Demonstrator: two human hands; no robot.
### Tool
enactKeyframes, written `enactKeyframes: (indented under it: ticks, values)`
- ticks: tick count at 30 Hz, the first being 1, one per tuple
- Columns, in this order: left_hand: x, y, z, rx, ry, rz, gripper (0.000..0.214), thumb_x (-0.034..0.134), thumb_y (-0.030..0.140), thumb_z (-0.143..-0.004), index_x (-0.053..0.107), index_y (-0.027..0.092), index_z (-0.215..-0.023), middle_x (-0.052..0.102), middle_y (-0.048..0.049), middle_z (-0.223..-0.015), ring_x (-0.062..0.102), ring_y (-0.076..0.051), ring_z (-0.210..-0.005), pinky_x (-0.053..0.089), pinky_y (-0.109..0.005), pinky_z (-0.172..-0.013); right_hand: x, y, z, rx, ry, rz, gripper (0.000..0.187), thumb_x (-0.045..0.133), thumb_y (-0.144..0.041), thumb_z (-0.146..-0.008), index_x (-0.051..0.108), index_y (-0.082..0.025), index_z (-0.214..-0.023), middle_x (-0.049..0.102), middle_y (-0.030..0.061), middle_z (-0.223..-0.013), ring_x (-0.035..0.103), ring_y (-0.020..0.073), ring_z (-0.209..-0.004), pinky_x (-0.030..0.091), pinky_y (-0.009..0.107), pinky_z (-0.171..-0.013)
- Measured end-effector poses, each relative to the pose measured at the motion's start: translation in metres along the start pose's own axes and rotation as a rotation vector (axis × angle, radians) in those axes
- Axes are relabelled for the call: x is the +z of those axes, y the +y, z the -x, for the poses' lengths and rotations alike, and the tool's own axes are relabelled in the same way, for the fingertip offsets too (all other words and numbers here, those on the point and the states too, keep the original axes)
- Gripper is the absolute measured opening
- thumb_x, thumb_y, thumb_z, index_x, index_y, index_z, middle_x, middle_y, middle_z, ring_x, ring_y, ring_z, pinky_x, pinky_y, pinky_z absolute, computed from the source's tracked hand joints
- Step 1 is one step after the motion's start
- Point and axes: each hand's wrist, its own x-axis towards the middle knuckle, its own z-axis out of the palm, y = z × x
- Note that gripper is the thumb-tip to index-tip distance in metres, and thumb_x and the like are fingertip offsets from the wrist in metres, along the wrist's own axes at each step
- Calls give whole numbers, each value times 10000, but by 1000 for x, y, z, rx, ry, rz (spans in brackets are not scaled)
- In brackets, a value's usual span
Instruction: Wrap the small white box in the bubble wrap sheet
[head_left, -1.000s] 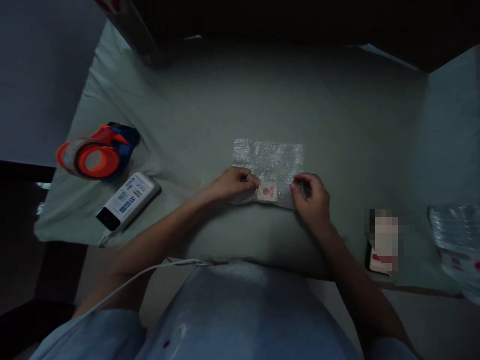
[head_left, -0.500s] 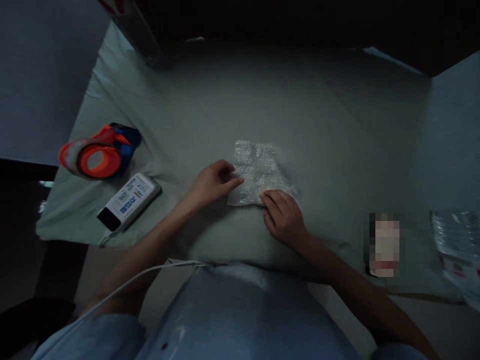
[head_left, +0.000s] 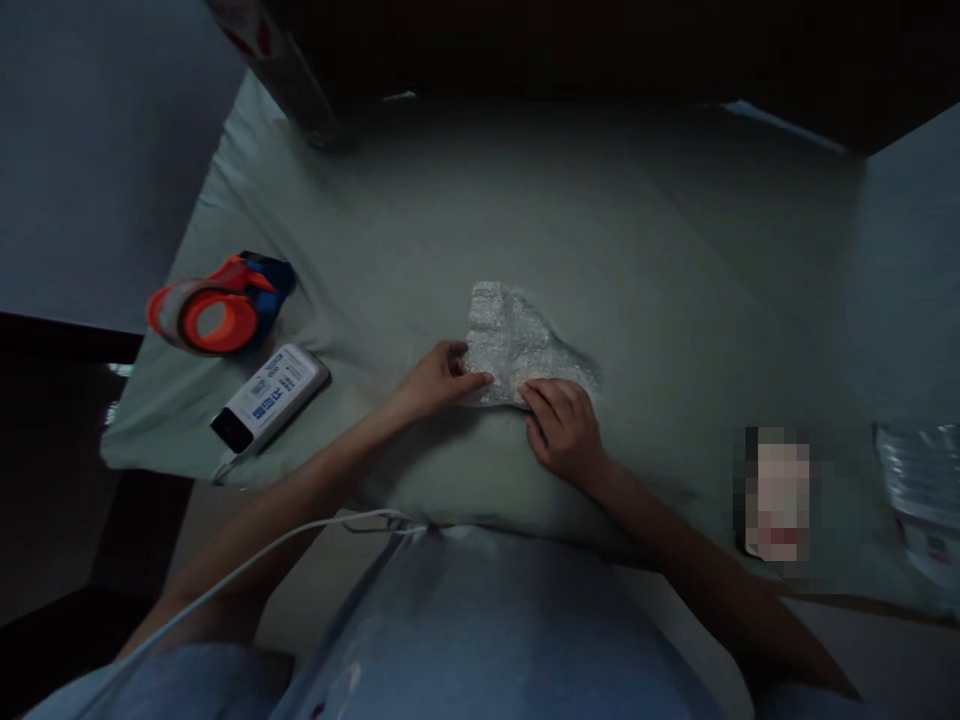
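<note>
From the head camera, the bubble wrap [head_left: 525, 345] lies partly folded on the grey-green cloth [head_left: 600, 220], between the two hands. The left hand [head_left: 435, 380] has its fingertips [head_left: 474, 378] curled and closed on the wrap's left edge. The light is dim, so this looks like a pinch rather than a plain touch. The right hand [head_left: 566, 430] lies flat and open, its fingers [head_left: 544, 395] spread and pressing down on the wrap's near edge, holding nothing. The rest of the wrap fans out beyond both sets of fingertips. Well to the left of the left fingers sits a white device [head_left: 270, 398], with an orange tape dispenser [head_left: 217, 305] just beyond it. Far to the right of the right fingers lies a clear plastic bag [head_left: 922, 480].
</note>
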Motion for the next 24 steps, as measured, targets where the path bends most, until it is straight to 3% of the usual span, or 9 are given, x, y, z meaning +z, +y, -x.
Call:
enactKeyframes:
  ticks: [6, 8, 12, 16, 20, 24]
  values:
    - [-1, 10, 6, -80, 40, -31, 866, 779, 491, -566, 456, 82, -1257, 611, -165, -1117, 616, -242, -989, 498, -348, -824, -4, -2, -2, -7, 9, 9, 469, 492, -142, -830, 500, -130, -1299, 619, 129, -1176, 497, 255, -1140, 365, 462, -1044]
    - [0, 12, 10, -98, -4, 5, 750, 772, 471, -571, 531, 101, -1176, 638, -139, -1069, 625, -238, -954, 503, -340, -804, -7, -2, -4, -9, -15, -1, 456, 482, -143, -836, 513, -146, -1290, 619, 118, -1183, 493, 251, -1154, 355, 458, -1057]
    - [8, 25, 14, -139, -212, 198, 381, 724, 405, -633, 660, 140, -900, 692, -73, -868, 633, -195, -789, 500, -289, -707, -8, 0, -7, -24, -41, -13, 457, 475, -154, -838, 513, -148, -1293, 610, 121, -1204, 489, 255, -1161, 361, 467, -1054]
    - [12, 34, 10, -234, -218, 292, 331, 722, 402, -635, 666, 147, -838, 681, -52, -775, 601, -155, -670, 467, -245, -605, -8, 2, -6, -29, -39, -7, 429, 472, -143, -838, 535, -130, -1263, 615, 127, -1190, 486, 254, -1154, 357, 468, -1055]
    - [5, 29, 3, -246, -183, 150, 378, 700, 487, -645, 656, 147, -802, 661, -58, -715, 583, -167, -615, 435, -254, -545, -8, 1, -7, -18, -47, -22, 433, 463, -137, -840, 537, -140, -1267, 618, 123, -1188, 490, 252, -1143, 349, 478, -1057]
    - [1, 26, -3, -186, -94, -225, 363, 695, 512, -623, 601, 164, -668, 588, -34, -608, 555, -177, -580, 372, -256, -517, -7, 2, -8, -5, -39, -61, 460, 477, -149, -830, 529, -159, -1286, 615, 119, -1182, 485, 256, -1145, 350, 480, -1051]
